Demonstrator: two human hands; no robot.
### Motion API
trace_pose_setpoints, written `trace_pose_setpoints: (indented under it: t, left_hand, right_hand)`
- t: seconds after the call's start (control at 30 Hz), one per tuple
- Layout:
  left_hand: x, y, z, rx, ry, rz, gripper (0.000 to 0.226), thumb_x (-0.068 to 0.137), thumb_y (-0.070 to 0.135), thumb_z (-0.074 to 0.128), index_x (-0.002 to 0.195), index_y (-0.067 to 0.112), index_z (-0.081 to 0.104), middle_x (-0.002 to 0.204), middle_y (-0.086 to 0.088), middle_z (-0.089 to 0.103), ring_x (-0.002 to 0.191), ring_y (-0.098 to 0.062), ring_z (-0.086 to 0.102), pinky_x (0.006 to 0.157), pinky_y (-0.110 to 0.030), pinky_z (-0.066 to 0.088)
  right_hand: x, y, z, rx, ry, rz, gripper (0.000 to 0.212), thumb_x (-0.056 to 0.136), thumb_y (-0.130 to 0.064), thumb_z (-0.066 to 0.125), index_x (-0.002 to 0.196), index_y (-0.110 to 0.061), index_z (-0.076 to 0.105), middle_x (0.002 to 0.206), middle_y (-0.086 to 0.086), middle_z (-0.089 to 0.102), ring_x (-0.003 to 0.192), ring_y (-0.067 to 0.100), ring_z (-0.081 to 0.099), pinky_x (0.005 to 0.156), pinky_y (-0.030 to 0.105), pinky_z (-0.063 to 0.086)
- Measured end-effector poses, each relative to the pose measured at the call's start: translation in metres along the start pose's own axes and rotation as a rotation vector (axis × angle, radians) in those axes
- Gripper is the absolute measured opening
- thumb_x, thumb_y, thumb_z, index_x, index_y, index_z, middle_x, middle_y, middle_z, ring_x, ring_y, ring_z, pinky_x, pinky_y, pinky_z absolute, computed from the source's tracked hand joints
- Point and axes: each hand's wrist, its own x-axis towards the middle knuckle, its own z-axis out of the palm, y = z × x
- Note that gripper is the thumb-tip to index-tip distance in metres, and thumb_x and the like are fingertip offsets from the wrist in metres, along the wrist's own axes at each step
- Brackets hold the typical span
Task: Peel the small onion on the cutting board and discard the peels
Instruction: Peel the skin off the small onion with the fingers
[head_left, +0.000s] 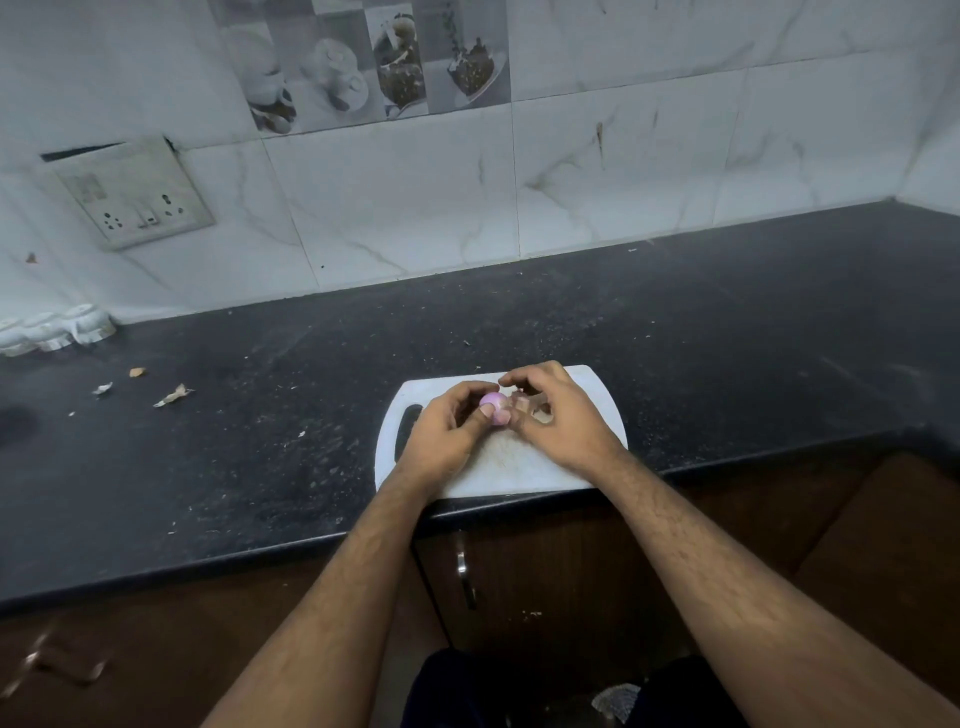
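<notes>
A small pink-purple onion sits between my two hands above the white cutting board. My left hand grips it from the left, thumb pressed on its front. My right hand pinches a brownish strip of peel that hangs off the onion's right side. More loose peel lies under my right fingers, partly hidden. The board lies on the black counter near its front edge.
Dry peel scraps lie on the black counter at the left. White ceramic pieces stand at the far left by the tiled wall. A socket plate is on the wall. Brown cabinet doors with a handle are below.
</notes>
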Motion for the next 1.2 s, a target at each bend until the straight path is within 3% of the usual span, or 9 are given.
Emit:
trace_pose_setpoints:
  t: [0.13,0.33,0.53,0.67,0.77,0.87,1.03,1.1,1.2]
  left_hand:
    - [0.0020,0.0019,0.0021,0.113,-0.038,-0.009,0.025,0.107,0.023,0.060,0.129,0.019,0.070,0.118,0.008,0.077,0.115,-0.005,0.068,0.102,-0.023,0.049]
    - [0.0059,-0.0030,0.0032,0.256,0.010,0.015,0.029,0.107,0.024,0.057,0.131,0.027,0.072,0.125,0.004,0.063,0.132,-0.018,0.051,0.115,-0.036,0.041]
    - [0.0008,0.0032,0.0017,0.187,0.005,0.001,0.029,0.106,0.026,0.061,0.133,0.022,0.070,0.126,0.001,0.066,0.121,-0.010,0.062,0.096,-0.014,0.044]
    - [0.0013,0.0022,0.0024,0.190,0.013,-0.006,0.028,0.106,0.026,0.060,0.132,0.022,0.070,0.126,0.000,0.066,0.124,-0.014,0.062,0.109,-0.029,0.047]
    - [0.0021,-0.0001,0.0029,0.215,0.016,-0.008,0.027,0.106,0.026,0.059,0.131,0.025,0.070,0.126,0.002,0.066,0.127,-0.017,0.059,0.114,-0.036,0.046]
    - [0.0031,-0.0004,0.0036,0.246,0.027,-0.010,0.028,0.107,0.024,0.056,0.131,0.026,0.070,0.127,0.003,0.065,0.130,-0.019,0.055,0.117,-0.041,0.042]
    - [0.0015,0.0009,0.0037,0.223,0.033,-0.022,0.026,0.106,0.027,0.057,0.128,0.027,0.071,0.127,0.004,0.068,0.128,-0.017,0.058,0.116,-0.042,0.045]
    - [0.0014,0.0006,0.0029,0.212,0.034,-0.015,0.025,0.104,0.034,0.060,0.125,0.026,0.072,0.124,0.004,0.071,0.124,-0.017,0.062,0.113,-0.045,0.049]
    - [0.0015,-0.0012,0.0023,0.210,0.030,-0.006,0.027,0.099,0.045,0.061,0.119,0.030,0.072,0.118,0.006,0.074,0.119,-0.016,0.067,0.108,-0.047,0.053]
  right_hand:
    - [0.0027,0.0043,0.0030,-0.053,0.001,0.023,0.034,0.081,-0.029,0.087,0.107,-0.022,0.068,0.107,-0.007,0.061,0.095,0.006,0.063,0.086,0.021,0.049]
    - [0.0025,0.0019,0.0011,-0.048,0.077,0.093,0.024,0.074,-0.033,0.091,0.081,-0.027,0.069,0.095,-0.008,0.065,0.082,0.002,0.061,0.070,0.008,0.044]
    - [0.0030,0.0044,0.0002,-0.107,0.084,0.057,0.009,0.090,-0.020,0.077,0.086,-0.021,0.070,0.091,-0.011,0.059,0.083,0.000,0.057,0.072,0.009,0.038]
    - [0.0049,0.0070,0.0024,-0.171,0.033,0.032,0.005,0.097,-0.020,0.069,0.093,-0.017,0.071,0.097,-0.008,0.058,0.088,0.002,0.053,0.073,0.005,0.037]
    - [0.0055,0.0090,0.0035,-0.201,0.017,0.018,0.009,0.101,-0.018,0.062,0.093,-0.019,0.067,0.097,-0.009,0.055,0.094,0.009,0.052,0.076,0.011,0.034]
    - [0.0064,0.0106,0.0026,-0.212,0.091,0.048,0.012,0.102,-0.013,0.057,0.093,-0.018,0.061,0.098,-0.009,0.054,0.084,0.006,0.052,0.074,0.017,0.038]
    - [0.0055,0.0086,0.0029,-0.185,0.088,0.044,0.019,0.103,-0.016,0.059,0.119,-0.016,0.069,0.118,-0.004,0.059,0.098,0.009,0.059,0.082,0.008,0.042]
    - [0.0035,0.0038,0.0023,-0.127,0.070,0.017,0.017,0.100,-0.027,0.064,0.115,-0.020,0.069,0.116,-0.004,0.058,0.095,0.012,0.060,0.085,0.020,0.048]
    - [0.0016,0.0020,0.0016,-0.109,0.062,0.004,0.015,0.091,-0.033,0.076,0.102,-0.025,0.070,0.107,-0.005,0.057,0.090,0.016,0.060,0.083,0.025,0.051]
